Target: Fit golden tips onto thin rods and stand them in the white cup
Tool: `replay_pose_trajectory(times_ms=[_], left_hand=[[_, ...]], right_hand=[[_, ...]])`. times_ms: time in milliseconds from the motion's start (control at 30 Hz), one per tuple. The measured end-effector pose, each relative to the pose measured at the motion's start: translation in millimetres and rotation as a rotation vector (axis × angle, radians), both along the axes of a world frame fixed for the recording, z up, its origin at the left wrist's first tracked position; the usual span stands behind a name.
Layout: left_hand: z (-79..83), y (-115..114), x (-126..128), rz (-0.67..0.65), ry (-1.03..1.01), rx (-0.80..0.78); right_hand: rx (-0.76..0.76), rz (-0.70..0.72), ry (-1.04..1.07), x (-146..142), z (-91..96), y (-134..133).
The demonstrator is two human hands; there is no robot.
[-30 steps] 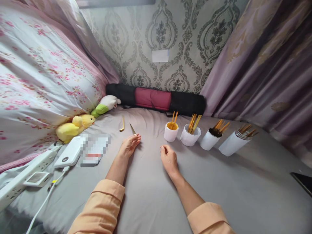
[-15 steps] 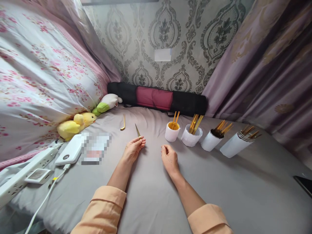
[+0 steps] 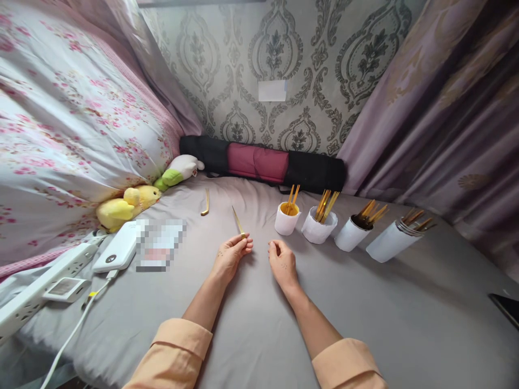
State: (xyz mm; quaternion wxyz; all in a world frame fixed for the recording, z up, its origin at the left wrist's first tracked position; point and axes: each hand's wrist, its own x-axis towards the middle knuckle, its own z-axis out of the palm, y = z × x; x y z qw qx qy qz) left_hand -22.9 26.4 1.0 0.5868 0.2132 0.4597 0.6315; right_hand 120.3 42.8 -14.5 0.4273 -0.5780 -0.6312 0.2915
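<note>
Along the far edge of the grey bed lies a black-and-maroon bag. By the left edge, beside floral cloth, rest a white-and-green plush and a yellow plush. Toward the near left corner lie a white power bank, charger and power strip.

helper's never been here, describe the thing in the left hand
From the black-and-burgundy bag, come down the grey sheet to the left hand. It holds a slim gold tool, straight and tapered, unlike the bent one lying farther left.
</note>
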Motion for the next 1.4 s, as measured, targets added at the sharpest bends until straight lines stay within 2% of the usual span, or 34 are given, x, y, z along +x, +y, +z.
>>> replay_pose_trajectory(times_ms=[533,933,1200,1400], left_hand=[[-4.4,-19.7,16.1,-0.118,0.132,0.062],[3.4,-26.4,25.2,-0.107,0.299,0.085],[-6.1,-25.4,25.6,-0.090,0.449,0.126],[-13.1,-26.3,22.7,-0.091,0.646,0.248]], right_hand=[[-0.008,0.020,0.093,1.6,-1.4,1.5],[-0.068,0.063,0.224,4.3,-0.6,3.5],[-0.088,0.086,0.325,4.6,9.1,0.5],[-0.051,0.098,0.378,4.1,14.7,-1.3]])
